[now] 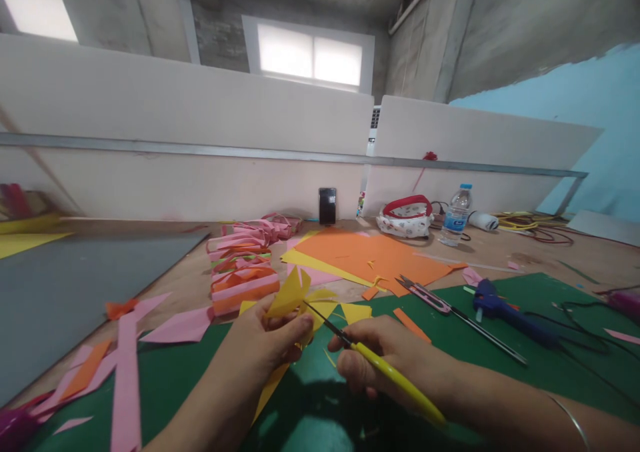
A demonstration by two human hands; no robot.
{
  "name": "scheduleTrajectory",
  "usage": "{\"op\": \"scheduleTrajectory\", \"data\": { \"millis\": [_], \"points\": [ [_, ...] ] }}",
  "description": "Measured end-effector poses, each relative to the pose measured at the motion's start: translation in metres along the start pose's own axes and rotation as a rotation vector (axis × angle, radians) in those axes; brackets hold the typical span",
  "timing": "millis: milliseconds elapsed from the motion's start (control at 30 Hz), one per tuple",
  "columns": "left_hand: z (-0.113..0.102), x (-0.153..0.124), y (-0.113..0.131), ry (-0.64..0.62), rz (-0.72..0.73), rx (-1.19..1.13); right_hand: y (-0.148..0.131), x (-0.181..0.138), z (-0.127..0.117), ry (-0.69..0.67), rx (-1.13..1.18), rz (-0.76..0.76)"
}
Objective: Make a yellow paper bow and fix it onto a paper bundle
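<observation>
My left hand [273, 339] pinches a folded piece of yellow paper [291, 293] above the green mat [200, 379]. In my right hand [380, 352] is a pair of scissors [395, 377] with yellow handles. Their dark blades point up and left and touch the yellow paper near my left fingertips. More yellow paper [356, 313] lies just behind and below the hands, with thin slivers around it. Part of the right hand's grip is hidden behind the yellow handle.
Pink and orange paper strips [245, 265] are heaped behind my left hand. Orange sheets [370, 255] lie beyond. On the right are a tweezer-like tool [487, 335], a blue glue gun [510, 312] with its cord, and a water bottle [456, 215]. A phone [327, 206] leans against the partition.
</observation>
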State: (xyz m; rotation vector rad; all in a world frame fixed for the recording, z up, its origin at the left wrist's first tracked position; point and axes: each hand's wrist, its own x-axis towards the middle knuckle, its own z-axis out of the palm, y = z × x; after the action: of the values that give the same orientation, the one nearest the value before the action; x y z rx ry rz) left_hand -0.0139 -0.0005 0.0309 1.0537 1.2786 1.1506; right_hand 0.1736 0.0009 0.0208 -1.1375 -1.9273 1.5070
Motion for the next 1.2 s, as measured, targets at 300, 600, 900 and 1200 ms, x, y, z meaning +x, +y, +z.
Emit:
{"op": "scheduleTrajectory", "data": {
  "millis": [300,600,900,1200],
  "points": [
    [0.0013,-0.0013,0.0003,-0.012,0.009,0.008,0.0015,0.0003,0.0007,0.021,-0.001,0.007],
    [0.0024,-0.0044,0.0023,0.007,-0.006,0.032,0.0021,0.0002,0.0013,0.037,-0.007,0.018],
    [0.0021,-0.0035,0.0027,-0.008,-0.001,0.026,0.0005,0.0029,0.0030,0.055,0.041,0.078],
    [0.0008,-0.0016,0.0012,-0.027,0.005,0.024,-0.0036,0.0020,0.0036,0.050,0.099,0.141]
  ]
}}
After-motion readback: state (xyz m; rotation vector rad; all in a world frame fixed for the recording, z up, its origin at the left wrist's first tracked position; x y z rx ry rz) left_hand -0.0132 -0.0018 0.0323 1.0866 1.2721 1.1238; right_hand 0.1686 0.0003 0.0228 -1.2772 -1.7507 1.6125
